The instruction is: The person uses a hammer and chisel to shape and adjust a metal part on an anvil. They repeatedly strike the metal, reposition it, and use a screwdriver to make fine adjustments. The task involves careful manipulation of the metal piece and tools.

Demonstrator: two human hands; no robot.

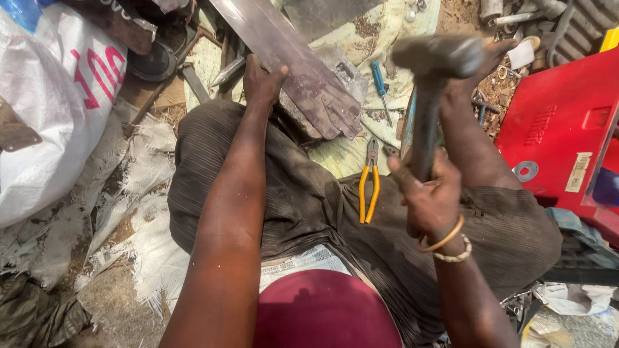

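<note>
My left hand [261,80] presses down on a long flat metal strip [290,61] that runs from the top of the view toward my knees, its end resting on a stone block [335,71]. My right hand [429,193] grips the handle of a heavy hammer [435,58], which is raised above my right knee with its dark head blurred. Two bangles circle my right wrist. Yellow-handled pliers [369,183] lie on my lap between my arms.
A blue-handled screwdriver [379,80] lies on the cloth past the metal strip. A red plastic case [561,125] stands at the right. A white sack [48,109] fills the left. Scrap metal parts [516,19] are scattered on the ground at the top.
</note>
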